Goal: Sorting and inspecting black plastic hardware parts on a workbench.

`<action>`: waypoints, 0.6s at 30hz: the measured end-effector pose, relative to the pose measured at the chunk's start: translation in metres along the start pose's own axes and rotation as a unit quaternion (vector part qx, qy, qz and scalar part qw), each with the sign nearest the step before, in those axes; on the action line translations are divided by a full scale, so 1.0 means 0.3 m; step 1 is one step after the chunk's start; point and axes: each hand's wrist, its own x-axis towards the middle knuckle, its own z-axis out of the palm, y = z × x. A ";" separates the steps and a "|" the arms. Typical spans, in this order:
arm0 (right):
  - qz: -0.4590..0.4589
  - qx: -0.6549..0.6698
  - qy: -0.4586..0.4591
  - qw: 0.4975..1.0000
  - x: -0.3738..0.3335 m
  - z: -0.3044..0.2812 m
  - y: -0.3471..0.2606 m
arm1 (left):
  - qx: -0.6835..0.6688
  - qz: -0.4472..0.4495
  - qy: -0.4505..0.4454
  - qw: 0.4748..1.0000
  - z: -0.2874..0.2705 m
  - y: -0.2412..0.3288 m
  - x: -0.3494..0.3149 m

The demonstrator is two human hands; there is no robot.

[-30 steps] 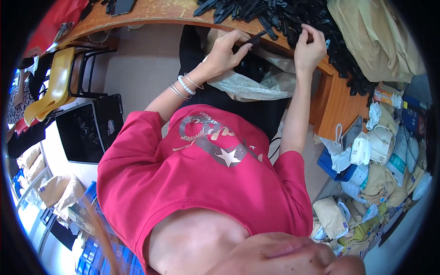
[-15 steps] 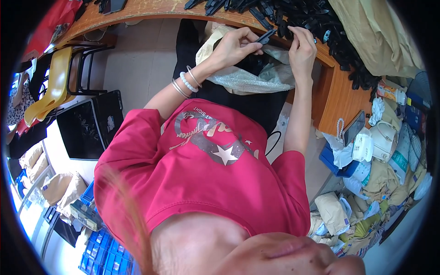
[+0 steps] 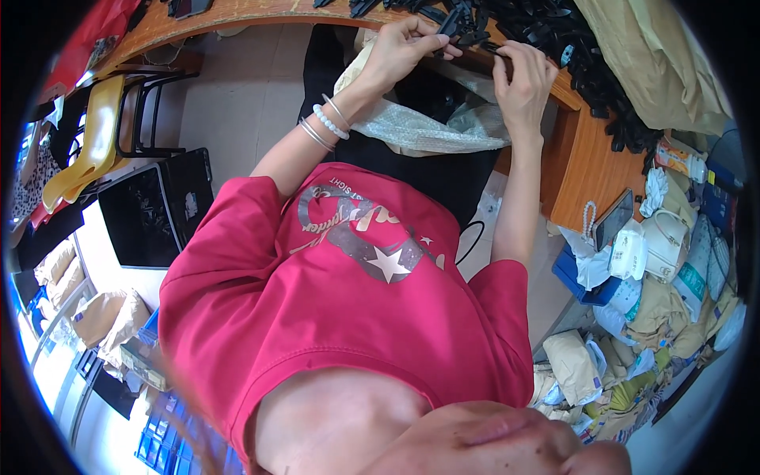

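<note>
At twelve o'clock the left hand [image 3: 396, 54] clamps its fingers on a slim black plastic piece [image 3: 450, 22], a whitish plastic sack [image 3: 423, 138] lies toward one, and between one and two the right hand [image 3: 524, 89] curls, its grip impossible to tell, near heaped black plastic parts [image 3: 584, 73].

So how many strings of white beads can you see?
2: one bracelet around the wrist of the left hand, and one loop beside the dark flat device by the wooden desk. Others may be hidden.
</note>
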 end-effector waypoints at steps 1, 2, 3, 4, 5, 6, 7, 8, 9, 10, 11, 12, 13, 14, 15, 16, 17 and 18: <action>0.000 0.003 -0.002 1.000 -0.005 -0.001 -0.006 | -0.013 0.012 0.007 1.000 -0.008 -0.027 0.010; 0.037 0.027 0.019 0.999 -0.010 -0.002 -0.012 | -0.027 0.024 0.014 0.999 -0.013 -0.048 0.018; 0.074 0.051 0.040 0.995 -0.008 -0.005 -0.025 | -0.031 0.029 0.008 0.999 -0.014 -0.048 0.026; 0.074 0.053 0.038 0.995 -0.010 -0.011 -0.042 | -0.031 0.027 0.009 0.999 -0.010 -0.051 0.023; 0.136 0.135 0.039 0.981 -0.016 -0.021 -0.063 | -0.034 0.030 0.025 0.999 -0.006 -0.053 0.018; 0.196 0.216 0.041 0.956 -0.016 -0.035 -0.089 | -0.036 0.033 0.041 0.998 -0.004 -0.054 0.013; 0.253 0.295 0.041 0.920 -0.019 -0.044 -0.104 | -0.036 0.031 0.042 0.998 -0.006 -0.054 0.011; 0.266 0.369 0.032 0.890 -0.026 -0.050 -0.104 | -0.057 0.024 0.040 0.997 -0.008 -0.053 0.009; 0.267 0.368 0.033 0.890 -0.025 -0.065 -0.116 | -0.079 0.018 0.033 0.996 -0.007 -0.048 0.008; 0.284 0.413 0.010 0.865 -0.026 -0.083 -0.125 | -0.026 -0.007 -0.002 1.000 0.005 0.018 -0.012; 0.300 0.456 -0.012 0.838 -0.028 -0.093 -0.133 | 0.027 -0.032 -0.039 0.998 0.016 0.090 -0.034; 0.300 0.474 -0.008 0.828 -0.023 -0.091 -0.142 | 0.039 -0.038 -0.069 0.996 0.016 0.110 -0.039; 0.300 0.474 -0.008 0.828 -0.022 -0.091 -0.155 | 0.073 -0.053 -0.085 0.992 0.024 0.133 -0.045; 0.309 0.479 0.013 0.821 -0.025 -0.092 -0.170 | 0.106 -0.068 -0.101 0.987 0.034 0.161 -0.050; 0.315 0.489 0.031 0.813 -0.020 -0.084 -0.191 | 0.137 -0.058 -0.121 0.981 0.032 0.179 -0.055; 0.331 0.484 0.057 0.808 -0.016 -0.077 -0.215 | 0.159 -0.020 -0.113 0.981 0.042 0.174 -0.068; 0.329 0.488 0.055 0.807 -0.019 -0.068 -0.223 | 0.181 0.019 -0.106 0.978 0.054 0.169 -0.082; 0.335 0.482 0.061 0.807 -0.029 -0.069 -0.229 | 0.245 0.043 -0.101 0.963 0.067 0.186 -0.094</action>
